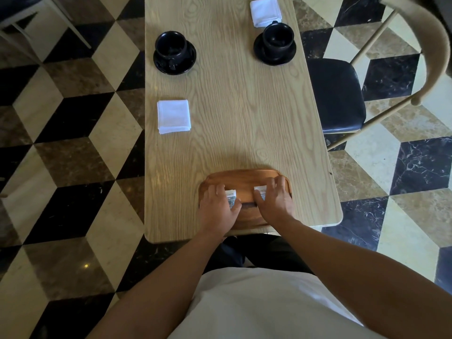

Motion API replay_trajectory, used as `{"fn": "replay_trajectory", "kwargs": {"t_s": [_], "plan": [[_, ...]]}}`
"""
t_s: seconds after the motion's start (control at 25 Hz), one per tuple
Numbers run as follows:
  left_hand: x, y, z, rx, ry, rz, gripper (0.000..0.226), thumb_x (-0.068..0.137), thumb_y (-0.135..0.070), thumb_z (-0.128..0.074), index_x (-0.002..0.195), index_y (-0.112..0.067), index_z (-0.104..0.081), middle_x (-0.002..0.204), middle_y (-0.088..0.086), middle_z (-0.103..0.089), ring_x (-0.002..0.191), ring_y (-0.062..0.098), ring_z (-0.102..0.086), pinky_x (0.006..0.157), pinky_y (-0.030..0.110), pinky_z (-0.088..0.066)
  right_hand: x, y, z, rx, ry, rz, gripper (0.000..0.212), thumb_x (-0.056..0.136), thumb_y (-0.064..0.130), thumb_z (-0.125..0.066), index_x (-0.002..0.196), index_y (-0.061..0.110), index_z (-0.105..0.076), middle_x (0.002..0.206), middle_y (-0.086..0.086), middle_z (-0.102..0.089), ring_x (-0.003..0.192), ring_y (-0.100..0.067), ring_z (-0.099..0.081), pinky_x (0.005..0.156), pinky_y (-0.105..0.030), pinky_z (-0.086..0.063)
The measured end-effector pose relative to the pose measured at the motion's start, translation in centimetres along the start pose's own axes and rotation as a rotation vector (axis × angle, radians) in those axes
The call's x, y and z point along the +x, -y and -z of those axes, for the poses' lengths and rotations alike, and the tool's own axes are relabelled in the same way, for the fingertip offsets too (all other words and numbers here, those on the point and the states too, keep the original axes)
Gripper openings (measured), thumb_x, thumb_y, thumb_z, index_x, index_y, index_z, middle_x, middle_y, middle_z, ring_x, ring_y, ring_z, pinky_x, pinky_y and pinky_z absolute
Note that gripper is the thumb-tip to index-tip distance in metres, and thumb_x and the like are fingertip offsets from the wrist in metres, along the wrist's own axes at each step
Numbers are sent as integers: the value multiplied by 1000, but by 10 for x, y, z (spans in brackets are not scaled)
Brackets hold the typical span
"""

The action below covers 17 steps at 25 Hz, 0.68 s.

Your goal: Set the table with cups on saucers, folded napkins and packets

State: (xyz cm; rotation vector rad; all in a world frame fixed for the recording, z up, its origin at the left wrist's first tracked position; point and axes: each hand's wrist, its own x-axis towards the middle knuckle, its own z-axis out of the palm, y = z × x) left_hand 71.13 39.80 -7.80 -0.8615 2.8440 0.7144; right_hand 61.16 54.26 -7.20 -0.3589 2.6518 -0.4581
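1. On the wooden tray point(244, 178) at the near end of the table point(239, 113), we have both hands down on the packets.
2. Our left hand point(217, 207) lies over the left packet point(231, 195) with fingers spread; our right hand point(275, 200) covers the right packet point(260, 192) the same way. Whether either is pinching its packet yet we cannot tell.
3. Each packet lies directly under its own hand, its long axis running away from us, so neither hand needs to cross.
4. Farther up the table, the left black cup on its saucer point(174, 53) and the left folded napkin point(174, 116) sit near the left edge; the right cup and saucer point(275, 44) and right napkin point(265, 11) sit near the right edge.
5. We judge the packets are the last pieces to place.
6. Around the pale oak-grain table are a black-seated chair point(337, 94) and a checkered marble floor point(73, 143).
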Motion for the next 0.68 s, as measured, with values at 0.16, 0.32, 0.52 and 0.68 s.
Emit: {"fn": "replay_trajectory", "kwargs": {"t_s": [0.16, 0.32, 0.52, 0.68], "plan": [[5, 14, 10, 143, -3, -93, 82, 84, -65, -55, 147, -16, -35, 143, 13, -42, 129, 33, -43, 103, 49, -42, 1, -12, 5, -154, -3, 178, 53, 93, 44, -59, 134, 11, -51, 133, -15, -47, 120, -33, -47, 101, -44, -44], [17, 21, 17, 218, 170, -122, 94, 88, -75, -41, 158, -17, -19, 162, 21, -21, 150, 43, -18, 120, 58, -22, 7, -14, 18, -257, 102, 223, 72, 94, 58, -52, 150, 15, -35, 157, -13, -29, 144, -35, -29, 120, -46, -26], [19, 14, 36, 317, 252, -190, 101, 83, -80, -42, 158, -17, -18, 162, 21, -19, 150, 43, -17, 121, 57, -20, 10, -10, 37, -267, 267, 201, 100, 89, 77, -46, 162, 23, -4, 170, -6, 8, 157, -31, 7, 125, -52, -1], [6, 1, 47, 340, 219, -182, 105, 80, -82, -46, 158, -18, -17, 163, 18, -17, 149, 43, -18, 120, 57, -20, 7, -24, 46, -344, 332, 210, 118, 77, 87, -48, 162, 27, 7, 170, -5, 15, 156, -33, 13, 123, -55, 4]]}}
